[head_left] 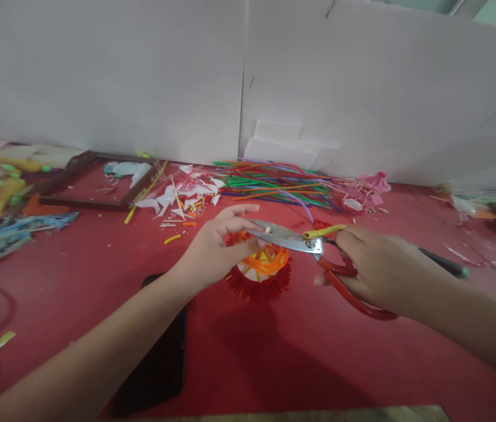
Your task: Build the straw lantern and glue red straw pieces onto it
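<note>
My right hand grips red-handled scissors, with the blades pointing left. A short yellow tube also sticks out from between its fingers. My left hand is closed in a pinch at the blade tips, where a small pale piece shows beside the fingertips. Part of that piece is hidden by the fingers and blades. Directly beneath stands a round orange and yellow holder made of strips, with a red fringe around its base. My left hand partly covers it.
Coloured sticks lie in a heap at the back, beside pink crumpled material. Paper scraps and a brown frame lie left of them. A black phone lies under my left forearm. A dark-handled tool rests at right.
</note>
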`<state>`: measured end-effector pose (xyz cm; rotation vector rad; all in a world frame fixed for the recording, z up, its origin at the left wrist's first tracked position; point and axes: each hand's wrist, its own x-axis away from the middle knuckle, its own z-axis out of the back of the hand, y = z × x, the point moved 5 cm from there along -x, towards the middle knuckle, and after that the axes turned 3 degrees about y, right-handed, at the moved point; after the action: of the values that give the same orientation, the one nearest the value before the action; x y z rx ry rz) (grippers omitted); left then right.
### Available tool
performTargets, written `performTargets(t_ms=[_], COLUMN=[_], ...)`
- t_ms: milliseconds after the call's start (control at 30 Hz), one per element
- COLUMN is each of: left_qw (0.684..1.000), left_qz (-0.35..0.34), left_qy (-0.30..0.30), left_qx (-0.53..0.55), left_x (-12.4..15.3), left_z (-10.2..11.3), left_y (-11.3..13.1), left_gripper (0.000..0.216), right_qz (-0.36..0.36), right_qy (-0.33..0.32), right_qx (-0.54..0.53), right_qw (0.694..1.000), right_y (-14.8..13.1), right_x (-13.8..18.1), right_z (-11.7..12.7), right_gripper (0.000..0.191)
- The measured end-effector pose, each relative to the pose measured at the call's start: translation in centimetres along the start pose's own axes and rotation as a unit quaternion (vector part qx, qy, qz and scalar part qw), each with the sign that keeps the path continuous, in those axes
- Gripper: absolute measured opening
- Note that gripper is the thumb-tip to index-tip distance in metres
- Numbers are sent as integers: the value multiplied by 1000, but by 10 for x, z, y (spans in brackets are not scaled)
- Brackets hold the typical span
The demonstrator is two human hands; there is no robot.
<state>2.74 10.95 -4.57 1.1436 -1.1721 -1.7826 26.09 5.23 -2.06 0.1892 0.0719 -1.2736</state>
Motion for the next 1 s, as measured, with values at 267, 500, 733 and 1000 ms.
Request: performTargets(t_ms=[267, 500, 733, 1000], left_qw=[1000, 997, 996, 996], left_qz=[11, 19, 20, 22], left_qy=[2, 15, 19, 21], left_qx=[-29, -72, -80, -84], left_x=[0, 0, -1, -1], left_z=[-1, 1, 1, -2], left_y=[4, 7, 6, 9], left_gripper=[16, 10, 9, 10], right_qz=[-7, -21, -21, -11], right_qy=[-124, -149, -160, -111], right_qx=[90, 81, 88, 82], right_qw=[988, 985, 983, 990], right_y=[-4, -8, -6, -5], right_x=[-9, -12, -14, -16], right_z=[4, 11, 6, 12], right_gripper=[29, 32, 33, 30])
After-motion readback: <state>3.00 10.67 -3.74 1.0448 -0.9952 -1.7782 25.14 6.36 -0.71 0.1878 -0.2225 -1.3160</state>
